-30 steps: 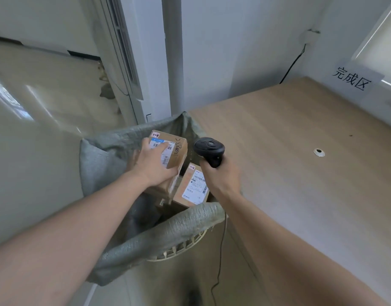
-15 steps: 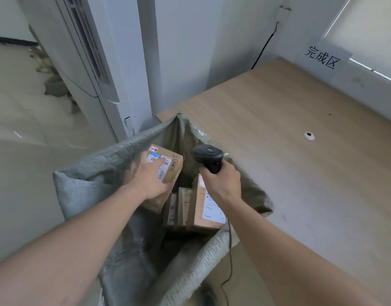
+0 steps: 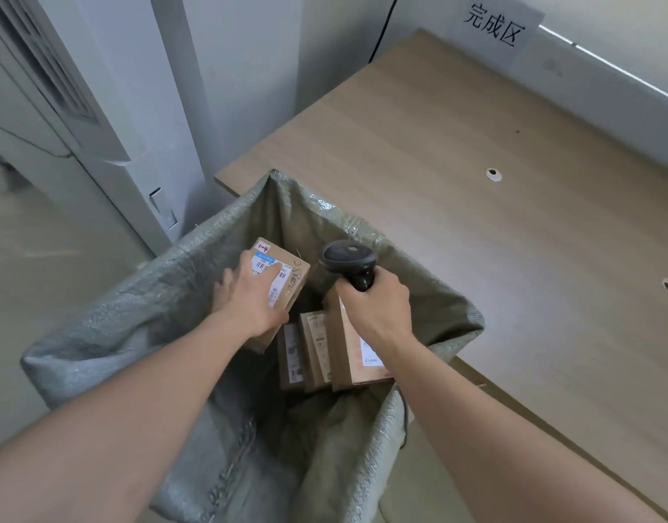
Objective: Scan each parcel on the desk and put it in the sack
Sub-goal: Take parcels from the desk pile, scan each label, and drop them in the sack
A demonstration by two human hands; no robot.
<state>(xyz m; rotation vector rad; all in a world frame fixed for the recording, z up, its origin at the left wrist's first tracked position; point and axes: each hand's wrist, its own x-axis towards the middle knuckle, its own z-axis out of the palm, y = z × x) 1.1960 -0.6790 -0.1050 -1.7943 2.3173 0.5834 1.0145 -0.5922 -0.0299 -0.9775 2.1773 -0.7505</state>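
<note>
Two bare forearms reach out over the open mouth of a grey-green woven sack (image 3: 109,334), which stands against the near edge of the wooden desk (image 3: 513,239). Inside the sack, toward its right side, three cardboard parcels (image 3: 317,352) stand on edge, packed side by side; the rightmost is partly covered by the right wrist, and I cannot tell what lies beneath them in the shadow. Above them the left hand (image 3: 255,298) grips a labelled parcel (image 3: 287,275) from on top, thumb and fingers curled round its sides, holding it tilted within the sack's mouth, its white barcode label facing up. Just to the right, the right hand (image 3: 377,307) is closed round the handle of a black scanner (image 3: 347,256), whose head points away toward the sack's far wall. Farther back, the desk top shows two small round cable holes (image 3: 493,174). At the far end a paper sign (image 3: 494,26) with three printed characters is stuck to the wall, and a white cabinet (image 3: 109,118) stands to the left.
</note>
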